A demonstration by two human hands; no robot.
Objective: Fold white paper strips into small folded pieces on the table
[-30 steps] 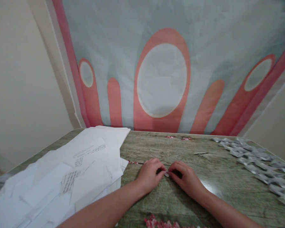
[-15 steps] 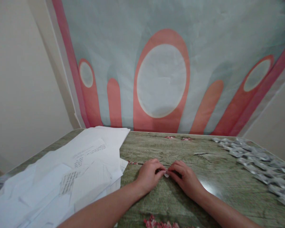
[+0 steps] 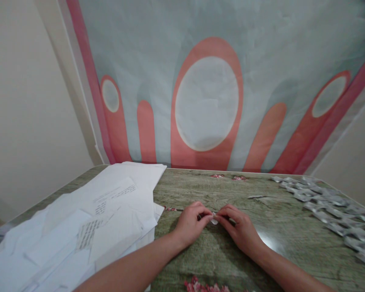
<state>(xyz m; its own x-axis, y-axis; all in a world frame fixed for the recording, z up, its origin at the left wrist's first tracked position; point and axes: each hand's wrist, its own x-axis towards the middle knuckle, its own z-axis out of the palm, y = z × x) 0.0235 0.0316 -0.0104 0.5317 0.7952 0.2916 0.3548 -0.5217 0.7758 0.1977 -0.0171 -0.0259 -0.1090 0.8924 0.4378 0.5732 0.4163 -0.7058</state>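
Note:
A small white twist of paper (image 3: 214, 220) sits between both sets of fingertips, low over the middle of the table. My left hand (image 3: 193, 222) pinches its left end, thumb and fingers pressed together. From the other side my right hand (image 3: 237, 224) pinches the right end in the same way. Most of the paper is hidden by the fingers; only a small pale bit shows below them. Both forearms reach in from the bottom edge.
Loose white sheets (image 3: 109, 219), some with writing, are piled on the left of the wood-patterned table (image 3: 194, 186). Rows of twisted pale paper pieces (image 3: 328, 207) lie on the right. Behind the table hangs a grey-green backdrop (image 3: 158, 61) with pink shapes.
My fingertips have shifted slightly around the paper, and a bit more of it shows between them. The sheets and the twisted rows have not moved.

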